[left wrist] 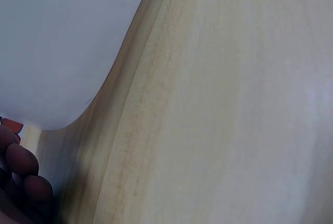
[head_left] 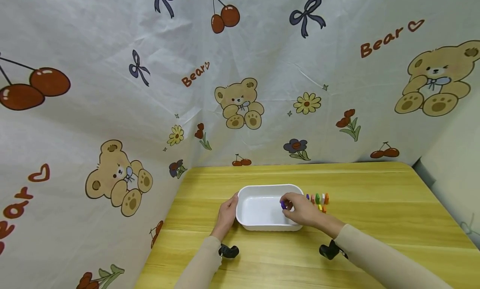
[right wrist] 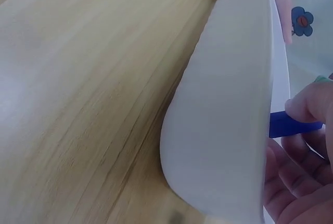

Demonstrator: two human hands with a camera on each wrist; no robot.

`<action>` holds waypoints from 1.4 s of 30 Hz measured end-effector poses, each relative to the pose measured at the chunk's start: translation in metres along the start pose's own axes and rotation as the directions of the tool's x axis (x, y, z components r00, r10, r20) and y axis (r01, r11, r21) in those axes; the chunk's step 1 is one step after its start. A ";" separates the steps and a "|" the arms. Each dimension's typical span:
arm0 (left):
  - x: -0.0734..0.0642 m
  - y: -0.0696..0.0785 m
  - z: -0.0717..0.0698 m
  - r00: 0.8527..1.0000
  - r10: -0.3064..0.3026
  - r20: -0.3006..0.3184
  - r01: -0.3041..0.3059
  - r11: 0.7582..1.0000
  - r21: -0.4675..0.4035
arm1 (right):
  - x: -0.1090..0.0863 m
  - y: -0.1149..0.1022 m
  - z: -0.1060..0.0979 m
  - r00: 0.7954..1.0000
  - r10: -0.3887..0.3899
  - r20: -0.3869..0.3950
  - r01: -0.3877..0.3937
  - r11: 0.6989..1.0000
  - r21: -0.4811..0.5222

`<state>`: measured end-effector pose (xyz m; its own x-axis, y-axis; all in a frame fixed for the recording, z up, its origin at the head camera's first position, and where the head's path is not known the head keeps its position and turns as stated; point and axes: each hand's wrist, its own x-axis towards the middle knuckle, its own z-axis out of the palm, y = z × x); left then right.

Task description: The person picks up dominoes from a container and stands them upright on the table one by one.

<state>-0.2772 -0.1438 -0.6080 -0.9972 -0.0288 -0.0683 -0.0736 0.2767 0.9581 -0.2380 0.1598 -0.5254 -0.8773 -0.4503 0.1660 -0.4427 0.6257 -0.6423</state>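
Observation:
A white rectangular plastic tray (head_left: 269, 228) lies on the wooden table. My left hand (head_left: 227, 214) grips its left end at the rim; curled fingertips (left wrist: 23, 161) show beside the tray's corner in the left wrist view. Over the tray's right part, my right hand (head_left: 301, 209) pinches a small blue-purple block (head_left: 283, 205) between thumb and fingers. In the right wrist view this block (right wrist: 294, 124) appears at the rim, partly covered by the thumb. Several small coloured blocks (head_left: 317, 198) stand right of the tray, partly hidden behind the right hand.
The yellow wood-grain table (head_left: 367, 197) extends around the tray. A white cloth (head_left: 270, 126) printed with bears, cherries and flowers hangs behind and along the left. Each wrist carries a black camera, the left (head_left: 228, 251) and the right (head_left: 330, 250).

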 end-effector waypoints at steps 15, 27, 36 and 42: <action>0.000 -0.004 0.001 1.000 0.016 -0.004 -0.016 1.000 0.023 | -0.024 0.009 -0.023 0.999 0.019 -0.042 -0.019 1.000 0.010; -0.001 -0.001 0.001 1.000 0.010 -0.018 -0.010 1.000 0.015 | -0.040 0.022 -0.033 0.995 0.074 -0.059 -0.072 0.996 0.047; -0.002 -0.001 0.002 1.000 0.009 -0.007 -0.009 1.000 0.005 | -0.049 0.029 -0.047 0.994 0.101 -0.052 -0.097 0.993 0.073; -0.003 0.001 0.001 1.000 -0.002 -0.015 0.002 1.000 0.004 | -0.057 0.037 -0.055 0.990 0.128 -0.059 -0.122 0.989 0.087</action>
<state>-0.2743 -0.1422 -0.6072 -0.9969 -0.0437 -0.0662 -0.0758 0.2804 0.9569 -0.2149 0.2437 -0.5176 -0.9360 -0.3286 0.1264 -0.3143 0.6182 -0.7205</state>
